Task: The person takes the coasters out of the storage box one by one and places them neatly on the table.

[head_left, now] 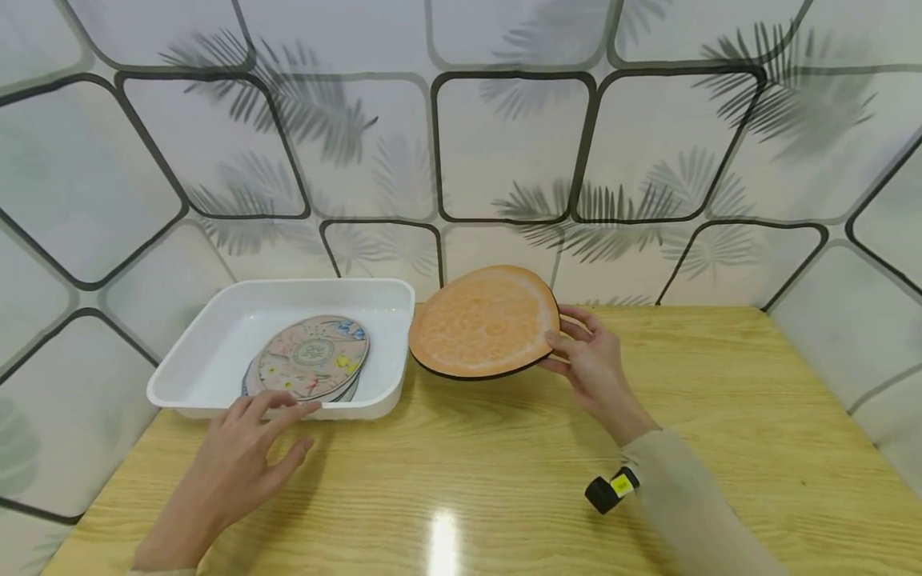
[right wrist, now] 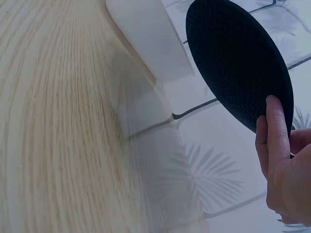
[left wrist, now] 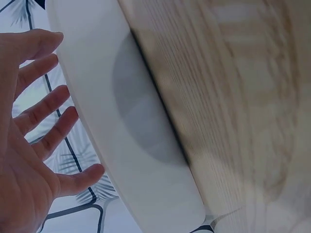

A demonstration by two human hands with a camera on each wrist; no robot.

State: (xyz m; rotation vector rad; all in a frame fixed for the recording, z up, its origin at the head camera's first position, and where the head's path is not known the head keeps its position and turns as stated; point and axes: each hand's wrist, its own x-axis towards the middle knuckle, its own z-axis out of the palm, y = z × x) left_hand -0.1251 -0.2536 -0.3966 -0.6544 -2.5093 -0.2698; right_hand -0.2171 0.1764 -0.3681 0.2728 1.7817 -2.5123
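In the head view my right hand [head_left: 594, 364] pinches the right edge of a round mouse pad [head_left: 486, 324] printed like an orange slice. The pad is tilted above the table, to the right of a white tray [head_left: 389, 408]. Seen from the right wrist, its black textured underside [right wrist: 233, 63] faces the camera, with fingers [right wrist: 277, 128] against it. Inside the tray lies a small pile of round printed pads [head_left: 313, 360], the top one floral. My left hand [head_left: 248, 460] is at the tray's front rim, fingers spread and fingertips right at the edge, holding nothing.
The tray stands at the back left of a wood-grain table [head_left: 504, 480]. Behind and at both sides rises a wall covering [head_left: 511, 144] with leaf and line patterns. A black strap piece with a yellow label [head_left: 612, 488] hangs at the right sleeve.
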